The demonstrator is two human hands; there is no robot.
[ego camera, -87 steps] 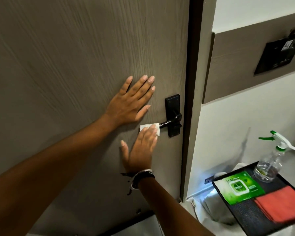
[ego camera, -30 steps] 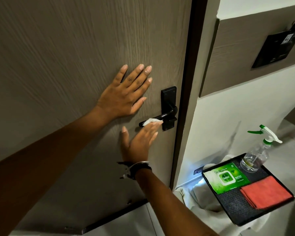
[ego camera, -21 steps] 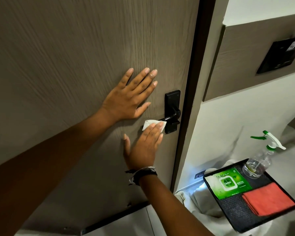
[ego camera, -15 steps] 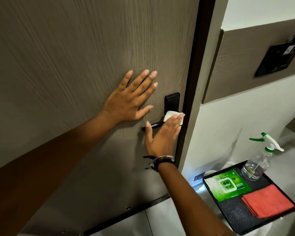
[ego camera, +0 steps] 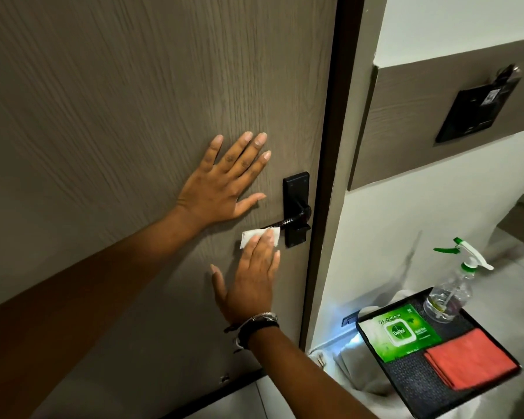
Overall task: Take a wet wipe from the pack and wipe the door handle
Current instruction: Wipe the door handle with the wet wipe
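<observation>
Head: wipe (ego camera: pixel 259 237) back, maybe lever-tip.

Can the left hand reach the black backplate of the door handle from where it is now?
Probably yes. The left hand lies flat on the door, and only bare door shows between its thumb and the backplate. The right hand holds the wet wipe lower, at the lever's free end, so the way looks free.

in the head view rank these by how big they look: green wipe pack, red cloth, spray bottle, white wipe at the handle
Largest to smallest as they appear:
1. red cloth and green wipe pack: look alike, too close to rank
2. spray bottle
3. white wipe, partly covered by the right hand
</observation>
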